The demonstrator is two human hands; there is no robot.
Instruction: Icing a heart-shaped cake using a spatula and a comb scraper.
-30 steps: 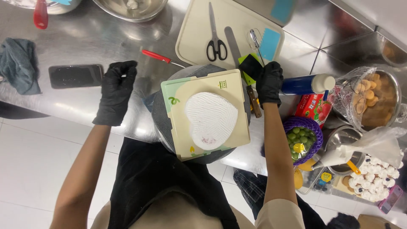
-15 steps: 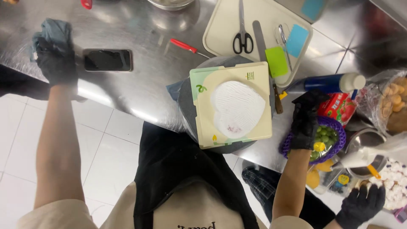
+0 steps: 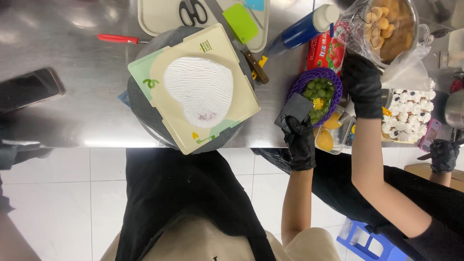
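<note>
A white, heart-shaped cream cake lies on a pale square board set on a dark round turntable at the counter's near edge. My right hand, in a black glove, is at the near rim of a purple basket of green grapes and pinches a small dark grey flat piece. My left hand shows only as a dark shape at the left edge, below a black phone, so its grip is unclear.
A co-worker's gloved hand reaches to a film-wrapped bowl of round pastries; their other hand is at the right edge. A tray with scissors and a green scraper, a red-handled tool, a blue bottle and small white sweets crowd the steel counter.
The view has swung right and closer. My right hand has settled at the near rim of the grape basket. The co-worker's hand has reached up to the wrapped bowl. My left hand has slipped to the frame's edge.
</note>
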